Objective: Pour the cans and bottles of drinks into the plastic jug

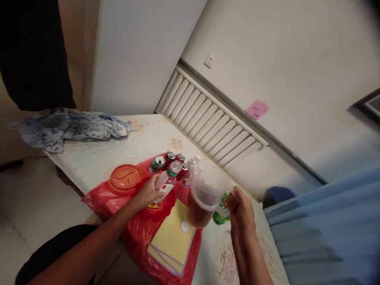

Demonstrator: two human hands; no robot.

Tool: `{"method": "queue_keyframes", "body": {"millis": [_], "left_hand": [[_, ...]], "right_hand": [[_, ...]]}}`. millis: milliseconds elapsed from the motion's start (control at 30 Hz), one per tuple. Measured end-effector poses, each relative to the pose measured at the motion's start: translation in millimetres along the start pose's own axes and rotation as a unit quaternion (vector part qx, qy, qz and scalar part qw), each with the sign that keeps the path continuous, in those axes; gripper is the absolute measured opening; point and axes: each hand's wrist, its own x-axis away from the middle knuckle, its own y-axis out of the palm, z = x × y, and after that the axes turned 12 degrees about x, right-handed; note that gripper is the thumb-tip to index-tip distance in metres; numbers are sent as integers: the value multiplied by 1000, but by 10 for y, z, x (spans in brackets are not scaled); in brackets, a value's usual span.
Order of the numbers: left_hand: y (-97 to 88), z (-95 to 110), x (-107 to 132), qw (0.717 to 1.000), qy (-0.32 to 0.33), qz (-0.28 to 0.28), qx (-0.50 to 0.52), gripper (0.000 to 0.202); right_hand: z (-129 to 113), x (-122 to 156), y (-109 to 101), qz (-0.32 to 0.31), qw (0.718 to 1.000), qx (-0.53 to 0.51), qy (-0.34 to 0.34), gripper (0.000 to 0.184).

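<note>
Left hand (147, 192) fingers wrap the small clear pink-labelled plastic bottle (166, 183), steadying its tilt. Right hand (240, 208) fingers clasp the handle of the translucent plastic jug of brown liquid (203, 198), carrying its weight just right of the bottle.

Right hand (242, 209), closed on the pitcher (204, 194), is covering its handle. Pitcher and hand are hiding most of a green bottle (219, 217). Left hand (148, 192) is wrapping the small bottle (168, 179) and masking its lower half; the label print is reading too small. Pink note (257, 109) writing: illegible. Both forearms are running off the bottom edge. Picture frame (368, 103) is getting cut by the right edge. Blue cloth (326, 225) is blurring out. Table corner is hiding part of the blue bin (279, 194).
</note>
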Motion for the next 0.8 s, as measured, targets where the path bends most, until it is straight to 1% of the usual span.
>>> {"method": "queue_keyframes", "body": {"millis": [67,133,233,333,567,800], "left_hand": [[-5,-68,-96,1000,-1,-19,4,69],[-21,-134,-161,1000,3,-24,2,68],[-35,-194,-212,999,0,-35,-6,67],[-31,-205,-228,998,1,-61,-26,63],[-51,-232,-222,993,-11,-117,-18,62],[-81,-265,-221,992,-19,-126,-23,62]], "right_hand": [[-9,-13,-37,2,1000,18,-1,45],[-11,-27,-64,-5,999,33,4,47],[2,-65,-98,-47,997,54,11,49],[23,-118,-116,-77,995,70,8,51],[0,-174,-115,-97,992,77,-21,55],[-123,-221,-139,-140,983,119,-18,58]]}}
